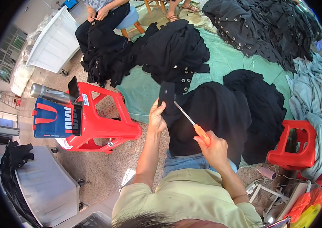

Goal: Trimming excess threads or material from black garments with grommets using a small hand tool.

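My left hand pinches the edge of a black cloth panel, which stands up from the fingers and carries a small pale spot near its upper part. In my right hand is an orange-handled screwdriver, its straight metal shaft pointing up and left. The tip ends just right of the panel, apparently apart from it. Over my lap and blue jeans spreads a large black cloth, which the panel seems to belong to, though where they join is hard to see.
Left stands a red stool bearing a steel flask and blue bag. Black cloth piles with metal eyelets lie ahead on a green sheet. Another person sits beyond. A second red stool is right.
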The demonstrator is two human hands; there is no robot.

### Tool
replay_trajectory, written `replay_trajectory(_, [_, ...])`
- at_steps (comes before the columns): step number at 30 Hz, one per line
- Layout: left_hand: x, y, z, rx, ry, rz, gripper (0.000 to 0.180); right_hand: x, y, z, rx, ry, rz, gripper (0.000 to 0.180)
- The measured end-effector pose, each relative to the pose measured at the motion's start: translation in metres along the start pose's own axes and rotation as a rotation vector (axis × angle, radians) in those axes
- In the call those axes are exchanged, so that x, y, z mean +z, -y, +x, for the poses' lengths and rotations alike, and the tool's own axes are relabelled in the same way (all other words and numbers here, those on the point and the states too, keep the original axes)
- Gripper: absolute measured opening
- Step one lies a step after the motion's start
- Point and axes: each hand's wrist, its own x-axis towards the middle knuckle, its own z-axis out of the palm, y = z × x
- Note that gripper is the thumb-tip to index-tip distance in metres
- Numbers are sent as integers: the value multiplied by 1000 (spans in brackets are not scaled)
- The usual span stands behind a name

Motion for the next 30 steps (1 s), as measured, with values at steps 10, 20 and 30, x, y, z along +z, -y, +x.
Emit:
replay_trajectory(10, [-16,-9,12,-63,-28,-16,25,3,-6,-5,-59,45,-28,35])
replay_trajectory(20, [-57,-11,22,-192,-245,-102,30,2,-6,-7,-3,45,65,28])
replay_trajectory(30, [-89,10,20,-327,-281,39,26,4,-15,-14,-56,91,-17,39])
